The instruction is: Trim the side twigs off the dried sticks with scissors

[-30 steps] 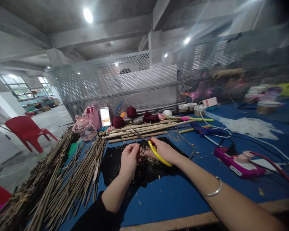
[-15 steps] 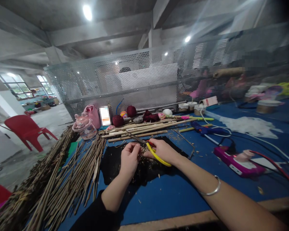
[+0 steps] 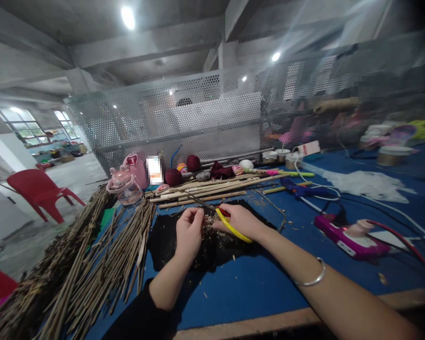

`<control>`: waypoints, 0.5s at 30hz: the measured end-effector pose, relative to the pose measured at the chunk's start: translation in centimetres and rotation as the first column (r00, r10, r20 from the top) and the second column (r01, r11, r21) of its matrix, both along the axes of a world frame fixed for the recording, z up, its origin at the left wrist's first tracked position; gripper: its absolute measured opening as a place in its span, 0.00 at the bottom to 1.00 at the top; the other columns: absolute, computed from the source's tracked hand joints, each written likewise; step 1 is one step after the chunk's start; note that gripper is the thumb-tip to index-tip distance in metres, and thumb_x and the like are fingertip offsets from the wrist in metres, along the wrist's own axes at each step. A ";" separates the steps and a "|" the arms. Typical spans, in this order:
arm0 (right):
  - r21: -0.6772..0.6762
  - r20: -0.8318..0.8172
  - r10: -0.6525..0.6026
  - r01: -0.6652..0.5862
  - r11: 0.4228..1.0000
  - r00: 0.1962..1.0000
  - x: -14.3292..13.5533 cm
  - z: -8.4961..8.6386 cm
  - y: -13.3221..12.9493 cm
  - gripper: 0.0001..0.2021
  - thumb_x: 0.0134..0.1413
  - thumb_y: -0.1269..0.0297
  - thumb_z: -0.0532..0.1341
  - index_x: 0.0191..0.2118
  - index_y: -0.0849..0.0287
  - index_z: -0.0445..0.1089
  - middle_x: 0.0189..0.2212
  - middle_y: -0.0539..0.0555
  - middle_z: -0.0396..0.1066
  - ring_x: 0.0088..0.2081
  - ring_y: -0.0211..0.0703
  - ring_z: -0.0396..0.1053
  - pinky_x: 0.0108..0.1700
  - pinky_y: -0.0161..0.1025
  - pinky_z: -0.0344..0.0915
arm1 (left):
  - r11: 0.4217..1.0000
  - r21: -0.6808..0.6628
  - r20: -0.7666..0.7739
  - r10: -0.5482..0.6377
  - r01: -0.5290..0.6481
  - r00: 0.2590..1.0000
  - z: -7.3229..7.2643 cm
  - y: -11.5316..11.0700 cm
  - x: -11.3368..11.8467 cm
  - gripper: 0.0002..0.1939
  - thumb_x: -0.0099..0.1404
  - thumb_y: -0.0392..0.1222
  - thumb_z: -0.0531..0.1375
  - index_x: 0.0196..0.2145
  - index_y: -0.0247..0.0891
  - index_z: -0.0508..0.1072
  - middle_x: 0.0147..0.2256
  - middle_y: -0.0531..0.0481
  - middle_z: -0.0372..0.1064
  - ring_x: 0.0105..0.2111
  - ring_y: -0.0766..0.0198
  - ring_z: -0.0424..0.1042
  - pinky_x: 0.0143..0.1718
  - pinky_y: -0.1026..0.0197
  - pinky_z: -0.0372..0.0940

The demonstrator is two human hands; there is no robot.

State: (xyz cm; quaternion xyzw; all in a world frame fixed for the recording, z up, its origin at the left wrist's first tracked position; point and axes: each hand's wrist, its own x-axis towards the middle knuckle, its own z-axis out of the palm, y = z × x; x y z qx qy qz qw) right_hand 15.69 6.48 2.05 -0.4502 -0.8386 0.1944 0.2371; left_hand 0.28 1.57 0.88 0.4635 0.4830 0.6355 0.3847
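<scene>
My right hand (image 3: 239, 221) is closed around scissors whose yellow handle (image 3: 230, 227) curves out below the fingers. A bit of red shows on their grip, and the dark blades (image 3: 202, 203) point up and to the left. My left hand (image 3: 189, 231) is pinched, thumb against fingers, close to the blades' lower side; whatever lies in the pinch is too small to make out. Beneath both hands spreads a black cloth (image 3: 163, 243), strewn with small tan plant scraps (image 3: 209, 224) heaped between the hands.
A fan of dry stalks (image 3: 113, 264) covers the table's left side. Behind the cloth lie long sticks (image 3: 201, 191), yarn balls (image 3: 173, 177) and a pink-lidded jar (image 3: 127, 189). On the right are a blue glue gun (image 3: 297, 189), a purple power strip (image 3: 352, 238) and cords.
My left hand has drawn slightly left, widening the gap to my right hand, where more scraps show. My right hand keeps its grip on the scissors, nearly unmoved.
</scene>
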 end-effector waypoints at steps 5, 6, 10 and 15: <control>0.021 0.010 0.035 -0.035 0.999 0.999 0.0 0.3 -0.3 0.23 0.39 0.44 0.59 0.37 0.57 0.64 0.28 0.51 0.68 0.27 0.38 0.62 0.27 0.30 0.51 | 1.000 0.015 -0.055 -0.002 0.002 0.999 0.0 0.0 0.0 0.11 0.56 0.47 0.57 0.29 0.34 0.67 0.22 0.54 0.61 0.21 0.72 0.60 0.20 0.70 0.54; 0.029 0.010 0.039 -0.039 0.999 0.999 0.0 0.3 -0.3 0.23 0.40 0.44 0.58 0.38 0.57 0.63 0.28 0.51 0.68 0.27 0.38 0.62 0.27 0.30 0.51 | 1.000 0.022 -0.068 -0.004 0.005 0.998 -0.1 0.0 0.0 0.11 0.56 0.46 0.56 0.29 0.34 0.67 0.22 0.54 0.61 0.22 0.72 0.60 0.21 0.70 0.55; 0.034 0.033 0.019 -0.020 0.999 0.999 0.1 0.1 -0.2 0.21 0.41 0.44 0.58 0.34 0.57 0.65 0.24 0.49 0.67 0.24 0.36 0.60 0.25 0.30 0.50 | 0.999 0.032 -0.089 -0.004 0.006 0.996 -0.3 0.1 -0.1 0.11 0.57 0.46 0.56 0.30 0.34 0.67 0.23 0.54 0.62 0.23 0.71 0.60 0.22 0.70 0.55; 0.046 0.041 -0.024 0.022 0.999 0.999 0.3 0.0 0.3 0.21 0.40 0.42 0.57 0.27 0.59 0.66 0.20 0.49 0.65 0.23 0.35 0.57 0.24 0.30 0.49 | 0.999 0.035 -0.092 0.019 -0.016 0.996 -0.4 0.2 -0.2 0.13 0.57 0.49 0.55 0.26 0.34 0.65 0.21 0.54 0.60 0.20 0.72 0.58 0.20 0.70 0.53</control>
